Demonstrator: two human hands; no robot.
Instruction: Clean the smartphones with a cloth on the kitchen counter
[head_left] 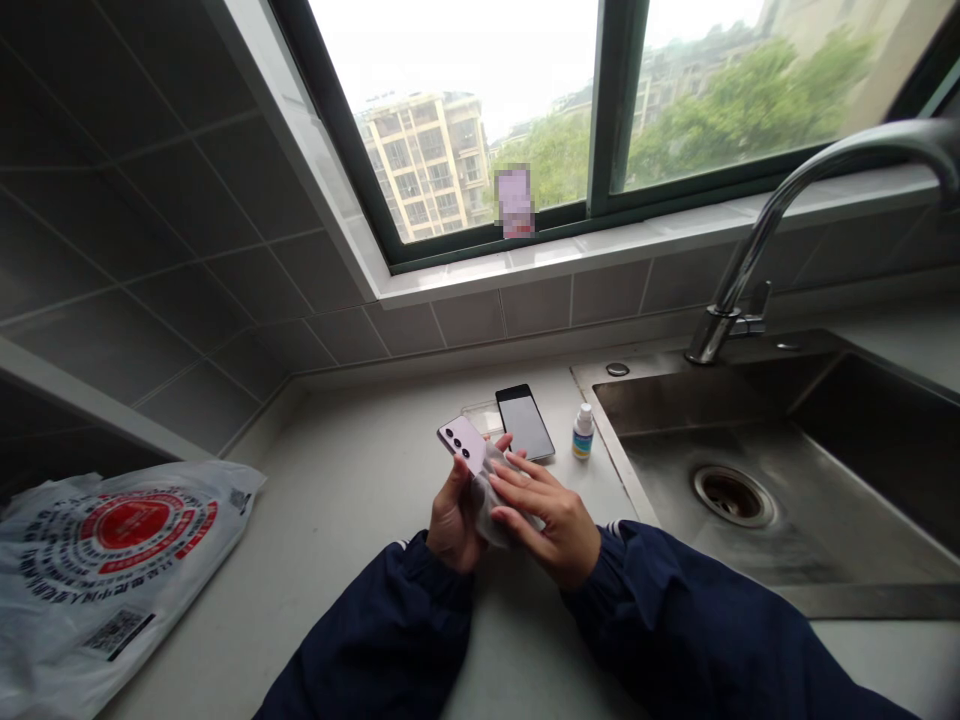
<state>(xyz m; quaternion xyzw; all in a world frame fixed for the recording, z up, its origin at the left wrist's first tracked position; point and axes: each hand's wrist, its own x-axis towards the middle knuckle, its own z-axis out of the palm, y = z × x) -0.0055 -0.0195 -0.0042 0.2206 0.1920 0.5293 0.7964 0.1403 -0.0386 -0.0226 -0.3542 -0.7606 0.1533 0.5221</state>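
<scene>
My left hand (454, 520) grips a pale pink smartphone (466, 440), its back with several camera lenses turned up. With my right hand (547, 510) I press a whitish, thin cloth or wipe (491, 515) against the lower part of the phone's back; the fingers lie over it. The cloth hides the phone's lower end. Just beyond my hands a second phone (525, 420), dark at one end and grey over the rest, lies flat on the counter. Beside it is a clear, flat case-like piece (480, 415), partly covered by the held phone.
A small white bottle (583, 435) with a blue and yellow label stands right of the phones. Farther right is a steel sink (622, 430) with a curved faucet (757, 230). A printed plastic bag (127, 560) lies at left on the white counter (330, 500). A window is behind.
</scene>
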